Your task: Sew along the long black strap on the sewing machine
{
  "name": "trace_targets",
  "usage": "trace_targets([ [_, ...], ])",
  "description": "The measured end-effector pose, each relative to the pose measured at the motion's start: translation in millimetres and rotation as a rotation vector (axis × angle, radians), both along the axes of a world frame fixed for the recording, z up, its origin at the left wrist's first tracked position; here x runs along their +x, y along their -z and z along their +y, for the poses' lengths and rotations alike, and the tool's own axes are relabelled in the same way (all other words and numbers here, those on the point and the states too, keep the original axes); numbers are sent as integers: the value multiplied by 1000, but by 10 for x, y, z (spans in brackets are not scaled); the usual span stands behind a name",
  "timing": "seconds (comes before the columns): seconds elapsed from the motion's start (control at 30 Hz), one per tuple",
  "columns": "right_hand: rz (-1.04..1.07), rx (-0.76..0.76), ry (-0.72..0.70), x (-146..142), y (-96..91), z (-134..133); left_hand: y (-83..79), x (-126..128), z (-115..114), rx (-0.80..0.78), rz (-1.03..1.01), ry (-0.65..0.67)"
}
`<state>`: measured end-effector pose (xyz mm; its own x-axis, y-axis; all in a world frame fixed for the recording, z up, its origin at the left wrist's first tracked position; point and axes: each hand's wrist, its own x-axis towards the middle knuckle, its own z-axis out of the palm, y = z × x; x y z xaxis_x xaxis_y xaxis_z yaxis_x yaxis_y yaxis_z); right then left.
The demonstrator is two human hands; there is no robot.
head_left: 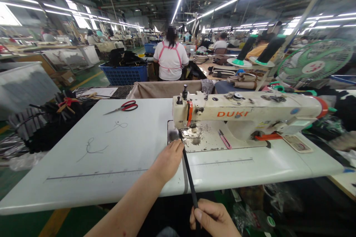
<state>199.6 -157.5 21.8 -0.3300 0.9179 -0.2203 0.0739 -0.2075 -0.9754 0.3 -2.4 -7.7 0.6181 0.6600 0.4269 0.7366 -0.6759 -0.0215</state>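
A narrow black strap [189, 172] runs from the needle area of the white sewing machine [211, 113] down over the table's front edge. My left hand [171, 157] lies close in front of the presser foot, its fingers closed on the strap's upper end. Below the table edge, my right hand [211, 216] pinches the strap's lower part between thumb and fingers. Pink-handled thread snips [225, 139] rest on the machine bed, right of the needle. Red-handled scissors [122, 107] lie on the white table [133, 137], with loose dark threads [90, 148] nearer the front.
Two black thread cones [247, 50] and a green fan [315, 63] stand behind the machine. Bundled dark straps [59, 111] are at the left. A beige fabric-lined bin [158, 89] adjoins the table's back edge. Beyond it are a blue basket [124, 74] and a person [170, 57].
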Motion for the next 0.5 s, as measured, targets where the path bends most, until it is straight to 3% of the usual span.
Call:
trace_targets([
  [0.3,53,-15,-32,3,21,-13,1,29,3,-14,-24,-39],
  [0.5,114,128,-127,29,20,65,-2,-21,-28,-17,-28,7],
])
